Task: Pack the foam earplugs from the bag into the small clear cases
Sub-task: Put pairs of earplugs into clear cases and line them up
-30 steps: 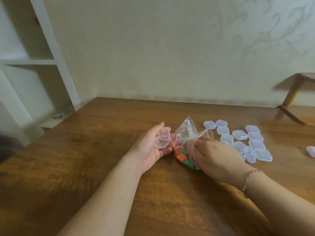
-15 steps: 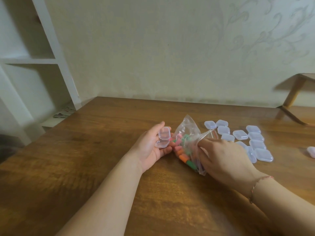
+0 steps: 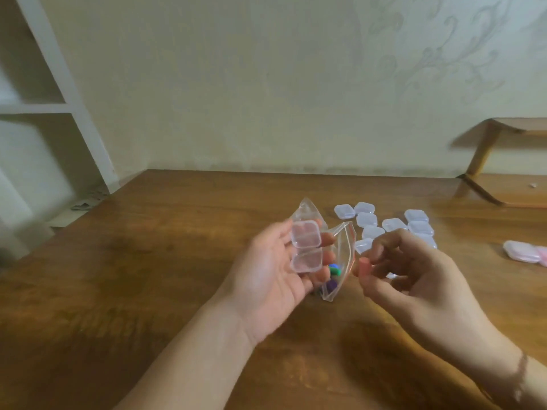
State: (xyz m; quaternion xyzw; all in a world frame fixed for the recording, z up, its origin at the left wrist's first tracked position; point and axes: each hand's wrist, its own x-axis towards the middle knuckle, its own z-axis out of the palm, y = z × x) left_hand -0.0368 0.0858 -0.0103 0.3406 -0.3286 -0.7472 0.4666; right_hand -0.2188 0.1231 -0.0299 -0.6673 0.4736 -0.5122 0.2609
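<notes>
Just beside the bag (image 3: 340,261) on the table (image 3: 148,291), the right hand (image 3: 414,279) pinches a pink earplug (image 3: 364,266) between thumb and fingertips, while the left hand (image 3: 272,279), palm up, cradles an open clear case (image 3: 306,247) on its fingers.

One view only, worn on the head, looking forward and down from close above the counter (image 3: 177,261). Both forearms entering from the bottom edge, wall (image 3: 266,84) straight ahead, shelving (image 3: 44,105) at far left. No second view to share with.
</notes>
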